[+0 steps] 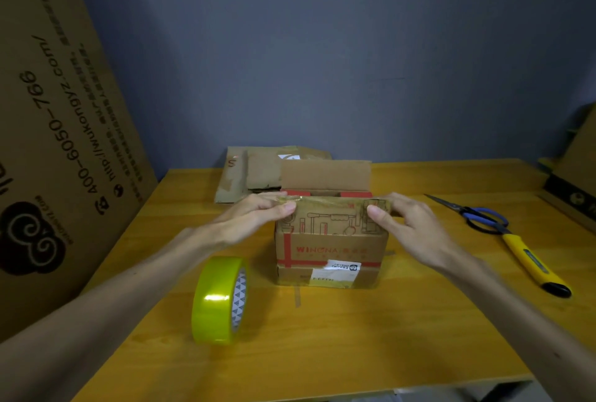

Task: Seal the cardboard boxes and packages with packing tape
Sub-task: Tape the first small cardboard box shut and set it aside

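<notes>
Two bare hands meet at the top of a small cardboard box (332, 253) standing in the middle of the frame on a yellow wooden bench (354, 337). The left hand (258, 217) pinches the left end of the near flap (329, 217), thumb on the printed front face and fingers over the top edge; the right hand (406, 224) pinches the right end in the same way. A strip of clear tape (322, 199) runs along the flap's top edge between the two grips. The far flap (325, 175) stands upright, so the box is open on top. Red print and a white label show on its front.

A roll of yellowish packing tape (219, 300) stands on its edge on the bench, just left of the box and nearer the lower left of the frame. At the right, well apart from the box, lie blue-handled scissors (474, 214) and a yellow utility knife (535, 266). Flattened cardboard (251, 175) lies behind the box. A large printed carton (58, 111) fills the left of the frame.
</notes>
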